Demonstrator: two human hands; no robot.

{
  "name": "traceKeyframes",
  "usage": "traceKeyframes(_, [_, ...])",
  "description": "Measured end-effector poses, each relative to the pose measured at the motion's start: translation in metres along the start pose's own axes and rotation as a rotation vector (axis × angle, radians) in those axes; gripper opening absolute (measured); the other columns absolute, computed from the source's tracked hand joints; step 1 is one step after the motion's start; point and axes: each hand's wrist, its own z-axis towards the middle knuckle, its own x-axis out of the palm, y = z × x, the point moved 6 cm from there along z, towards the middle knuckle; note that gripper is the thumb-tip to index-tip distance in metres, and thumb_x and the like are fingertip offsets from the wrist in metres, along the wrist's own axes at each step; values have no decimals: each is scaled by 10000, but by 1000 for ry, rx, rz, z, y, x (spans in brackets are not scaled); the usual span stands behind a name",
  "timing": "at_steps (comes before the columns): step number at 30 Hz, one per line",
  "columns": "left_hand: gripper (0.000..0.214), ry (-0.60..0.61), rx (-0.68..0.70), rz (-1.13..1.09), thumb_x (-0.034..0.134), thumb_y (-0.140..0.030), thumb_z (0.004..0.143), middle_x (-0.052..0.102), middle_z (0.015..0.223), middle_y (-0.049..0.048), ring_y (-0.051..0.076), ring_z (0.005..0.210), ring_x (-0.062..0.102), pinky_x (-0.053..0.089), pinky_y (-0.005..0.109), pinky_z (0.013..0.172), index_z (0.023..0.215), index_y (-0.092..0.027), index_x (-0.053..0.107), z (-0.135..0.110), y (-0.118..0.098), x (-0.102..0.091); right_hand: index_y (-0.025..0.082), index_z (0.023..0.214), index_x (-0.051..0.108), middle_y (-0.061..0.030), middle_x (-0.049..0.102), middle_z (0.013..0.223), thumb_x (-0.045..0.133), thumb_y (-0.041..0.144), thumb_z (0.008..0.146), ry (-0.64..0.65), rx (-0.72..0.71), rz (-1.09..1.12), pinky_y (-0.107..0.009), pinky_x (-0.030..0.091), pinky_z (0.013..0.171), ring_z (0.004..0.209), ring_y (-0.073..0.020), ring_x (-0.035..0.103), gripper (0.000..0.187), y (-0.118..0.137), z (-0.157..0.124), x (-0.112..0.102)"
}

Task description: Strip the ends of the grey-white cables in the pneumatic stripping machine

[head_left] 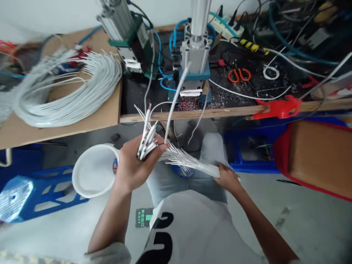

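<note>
My left hand (134,161) is closed round a bunch of white cables (148,137), whose cut ends point up and show dark and reddish cores. A single thicker white cable (176,99) rises from beside its fingertips toward the press. Lower on the right, my right hand (228,178) grips a bundle of thin white wires (196,163) above my lap. The loose ends of that bundle fan out toward my left hand. Whether both hands hold the same wires, I cannot tell.
Two pneumatic presses (195,66) stand on the bench, with orange-handled scissors (239,75) and a red air gun (277,107) to the right. A large coil of white cable (68,91) lies on cardboard. Below are a white bucket (93,170), blue stool (16,198) and red-rimmed chair (283,150).
</note>
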Motion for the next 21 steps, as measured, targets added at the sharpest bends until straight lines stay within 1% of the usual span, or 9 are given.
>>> traceKeyframes(3, [88, -54, 20, -73, 724, -249, 855, 701, 811, 27, 167, 739, 623, 454, 292, 651, 833, -164, 721, -9, -13, -6, 218, 1120, 609, -73, 660, 1118, 702, 490, 779, 38, -134, 102, -410, 541, 896, 1023, -235, 646, 446, -5, -29, -7])
traceKeyframes(5, [85, -64, 35, -89, 735, -249, 847, 702, 794, 26, 147, 674, 595, 435, 280, 597, 850, -165, 726, -14, -23, -8, 249, 1094, 633, -114, 631, 1192, 745, 470, 712, 21, -157, 162, -438, 511, 972, 1154, -317, 604, 456, -13, -47, -10])
traceKeyframes(7, [92, -35, 40, -82, 741, -257, 841, 703, 785, 32, 150, 660, 588, 420, 279, 563, 860, -169, 724, -17, -35, -3, 277, 1026, 665, -135, 610, 1212, 758, 421, 676, -4, -163, 222, -491, 452, 1049, 1240, -383, 542, 390, -21, -58, -15])
traceKeyframes(9, [97, 26, 17, -68, 733, -268, 848, 705, 803, 44, 166, 681, 596, 410, 286, 556, 866, -174, 718, -21, -46, 8, 304, 953, 684, -121, 628, 1150, 773, 410, 643, 10, -196, 299, -520, 441, 1049, 1206, -400, 556, 339, -22, -59, -23])
traceKeyframes(10, [89, 57, -5, -65, 726, -267, 855, 706, 811, 44, 164, 670, 590, 398, 286, 544, 872, -181, 712, -23, -51, 15, 317, 948, 688, -105, 637, 1132, 775, 428, 637, 34, -228, 347, -504, 455, 1035, 1179, -387, 576, 341, -19, -55, -29])
traceKeyframes(12, [53, 100, -42, -73, 710, -247, 867, 712, 826, 39, 159, 654, 580, 370, 280, 518, 890, -202, 693, -28, -59, 26, 330, 1012, 677, -70, 643, 1152, 702, 504, 720, 95, -298, 451, -429, 473, 1022, 1158, -324, 597, 342, -6, -39, -42])
traceKeyframes(15, [33, 98, -62, -76, 695, -217, 876, 717, 827, 25, 184, 733, 617, 395, 280, 553, 899, -236, 682, -33, -68, 33, 275, 1105, 635, -48, 651, 1163, 426, 512, 936, 217, -337, 584, -390, 449, 1045, 1147, -228, 600, 358, 27, 2, -51])
traceKeyframes(17, [45, 101, -49, -77, 681, -205, 883, 703, 814, 15, 195, 774, 631, 433, 293, 612, 878, -250, 686, -33, -71, 34, 191, 1043, 640, -44, 680, 1029, 497, 517, 925, 374, -307, 630, -438, 506, 948, 990, -202, 642, 374, 53, 31, -40])
traceKeyframes(21, [116, 165, -27, -90, 647, -160, 896, 680, 835, 10, 185, 771, 631, 463, 298, 652, 896, -265, 697, -24, -64, 35, 144, 1026, 642, -18, 678, 969, 537, 508, 917, 673, -177, 728, -363, 571, 768, 851, -175, 655, 394, 89, 65, -6])
